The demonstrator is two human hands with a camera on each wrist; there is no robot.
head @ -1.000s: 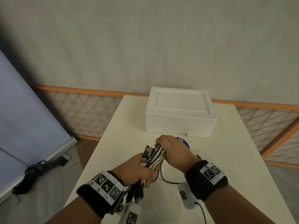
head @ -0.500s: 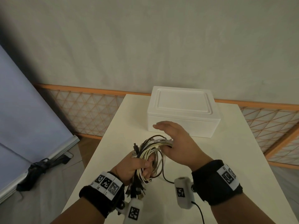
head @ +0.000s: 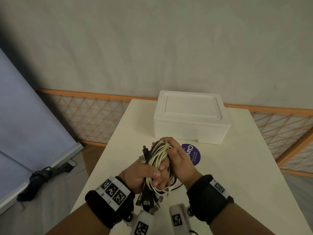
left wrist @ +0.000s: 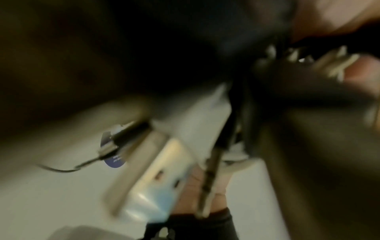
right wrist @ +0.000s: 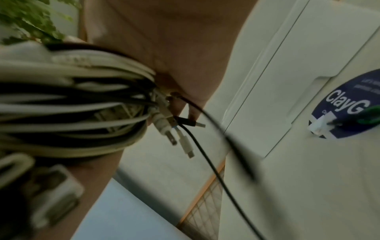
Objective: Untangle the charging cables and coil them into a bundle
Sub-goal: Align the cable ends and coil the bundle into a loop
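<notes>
A: Room?
B: Plain grey wall (head: 152, 48), orange lattice fence (head: 88, 114) along its base, cream table (head: 237, 167) in front.
A: Left side?
B: Pale blue screen (head: 25, 124) leaning, grey floor (head: 42, 209).

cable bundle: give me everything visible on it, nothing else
The coiled bundle of cream, white and black charging cables is wound into a rough oval loop, held off the white table. The left hand grips its lower part; the right hand curls over the top right. Several USB plug ends hang below the left hand. More plug ends poke out in the right wrist view.
</notes>
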